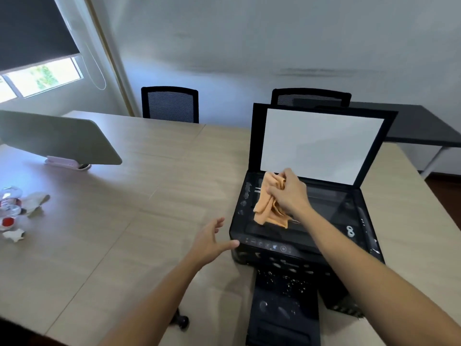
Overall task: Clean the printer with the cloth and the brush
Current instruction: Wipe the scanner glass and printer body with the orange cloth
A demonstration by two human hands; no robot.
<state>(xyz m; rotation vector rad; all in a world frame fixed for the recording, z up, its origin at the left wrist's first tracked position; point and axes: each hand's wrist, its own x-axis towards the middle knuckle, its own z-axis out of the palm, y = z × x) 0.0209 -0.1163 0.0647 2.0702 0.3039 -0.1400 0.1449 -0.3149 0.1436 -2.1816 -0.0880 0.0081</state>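
- Head view: the black printer (pixel 301 236) sits on the right part of the wooden bench (pixel 129 208), its scanner lid (pixel 321 143) raised upright at the far side.
- The right hand (pixel 289 193) grips a bunched orange cloth (pixel 268 206), which hangs down onto the left part of the scanner glass (pixel 331 208).
- The left hand (pixel 212 242) is spread, fingers relaxed, holding nothing; its thumb lies against the printer's near left corner.
- Crumpled wrappers and a plastic bottle (pixel 10 203) lie at the bench's far left edge.
- Two dark chairs (pixel 169 104) stand beyond the bench.
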